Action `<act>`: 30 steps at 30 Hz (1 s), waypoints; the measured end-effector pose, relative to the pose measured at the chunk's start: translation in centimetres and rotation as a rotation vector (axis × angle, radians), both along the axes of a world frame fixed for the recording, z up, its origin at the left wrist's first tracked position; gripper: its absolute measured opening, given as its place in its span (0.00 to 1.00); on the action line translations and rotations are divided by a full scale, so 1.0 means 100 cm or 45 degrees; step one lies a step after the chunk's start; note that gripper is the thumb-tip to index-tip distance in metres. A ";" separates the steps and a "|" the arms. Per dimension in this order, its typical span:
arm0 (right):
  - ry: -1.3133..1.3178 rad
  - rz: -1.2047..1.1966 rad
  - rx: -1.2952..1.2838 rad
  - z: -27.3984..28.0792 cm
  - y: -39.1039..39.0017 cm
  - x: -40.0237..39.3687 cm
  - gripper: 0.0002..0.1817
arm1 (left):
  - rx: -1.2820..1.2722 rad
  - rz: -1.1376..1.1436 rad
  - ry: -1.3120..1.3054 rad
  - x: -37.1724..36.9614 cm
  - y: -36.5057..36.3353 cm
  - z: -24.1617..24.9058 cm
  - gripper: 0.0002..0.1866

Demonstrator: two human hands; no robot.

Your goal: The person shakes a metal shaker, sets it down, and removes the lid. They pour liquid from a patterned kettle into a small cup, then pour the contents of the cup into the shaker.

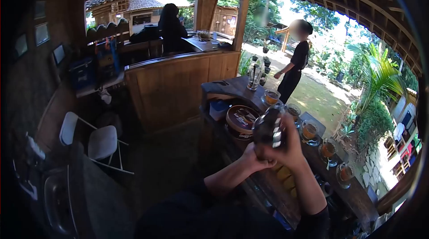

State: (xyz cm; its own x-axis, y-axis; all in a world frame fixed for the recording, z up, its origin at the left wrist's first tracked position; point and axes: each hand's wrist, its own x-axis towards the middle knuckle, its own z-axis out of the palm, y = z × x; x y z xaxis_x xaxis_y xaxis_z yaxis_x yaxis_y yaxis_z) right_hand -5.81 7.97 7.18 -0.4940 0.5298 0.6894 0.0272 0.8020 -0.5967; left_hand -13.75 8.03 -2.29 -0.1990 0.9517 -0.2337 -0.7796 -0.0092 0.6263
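Both my hands are closed around a dark, shiny container (264, 128), held over the wooden counter. Blur hides its exact kind. My left hand (260, 157) grips it low down, and my right hand (291, 144) wraps its right side. Just left of it stands a round brown tub (239, 132) with a printed lid. Beyond my right hand, several glass cups of amber drink stand in a row on saucers, among them a near cup (344, 173), a middle cup (309, 130) and a far cup (271, 97). Spoons lie on some saucers.
A tall glass (254, 80) holding thin items stands at the counter's far end. Yellow items (286, 178) lie below my hands. A white folding chair (102, 143) and a sink (58, 199) are at left. One person (297, 62) stands outside, another (171, 29) behind the wooden partition (183, 87).
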 end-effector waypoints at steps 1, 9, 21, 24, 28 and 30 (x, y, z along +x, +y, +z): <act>-0.001 0.011 -0.005 -0.001 -0.005 0.000 0.36 | 0.057 -0.726 -0.747 -0.030 0.014 -0.029 0.19; -0.016 0.455 1.280 0.033 -0.069 -0.004 0.26 | 1.056 -1.033 -0.891 -0.028 -0.026 0.027 0.15; -0.248 0.357 1.115 0.035 -0.121 0.094 0.31 | 0.820 -1.126 -1.079 0.063 -0.054 0.025 0.16; 0.019 -0.102 0.171 0.006 -0.090 0.125 0.27 | 0.713 -1.094 -0.991 0.106 -0.044 -0.022 0.18; -0.215 0.056 0.871 0.027 -0.136 0.147 0.30 | 0.680 -1.280 -1.441 0.132 -0.091 0.009 0.18; -0.080 0.238 1.146 0.024 -0.174 0.140 0.24 | 0.791 -1.135 -1.030 0.124 -0.103 0.029 0.17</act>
